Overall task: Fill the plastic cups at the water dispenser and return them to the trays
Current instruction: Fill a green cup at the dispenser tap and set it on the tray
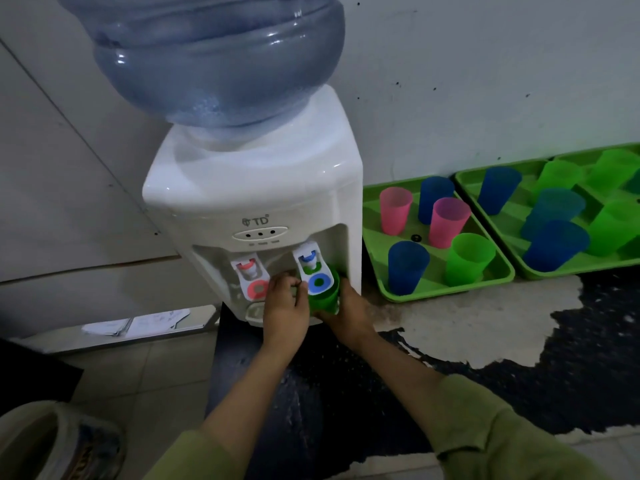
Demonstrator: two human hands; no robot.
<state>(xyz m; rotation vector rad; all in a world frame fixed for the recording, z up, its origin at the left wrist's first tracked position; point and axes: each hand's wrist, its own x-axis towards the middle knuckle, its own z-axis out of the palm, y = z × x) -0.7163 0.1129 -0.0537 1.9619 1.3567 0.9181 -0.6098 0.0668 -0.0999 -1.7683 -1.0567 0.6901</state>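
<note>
Hands: both are being kept close together at the cold tap, with the cup between them.
Right hand: it is being wrapped round the green cup from the right and from below, fingers curled on its wall, so that the cup is being kept upright at the spout.
Left hand: its fingers are being curled against the left edge of the blue lever, seemingly pinching it; whether the lever is being pushed cannot be told.
Green cup: it is being held behind the lever's paddle, under the blue tap of the water dispenser, its rim partly hidden. This placing is being judged as meant to catch the stream.
Water: no stream is being shown, and the level in the cup cannot be told.
Red lever: it is being left untouched, just left of the left hand.
Near tray: it is being kept just right of the dispenser, with upright cups standing in it, probably so that a filled cup is being carried only a short way.
Far tray: it is being kept edge to edge with the near one.
Step in hand: filling is being judged as under way or about to start; the return to a tray is not yet done.
</note>
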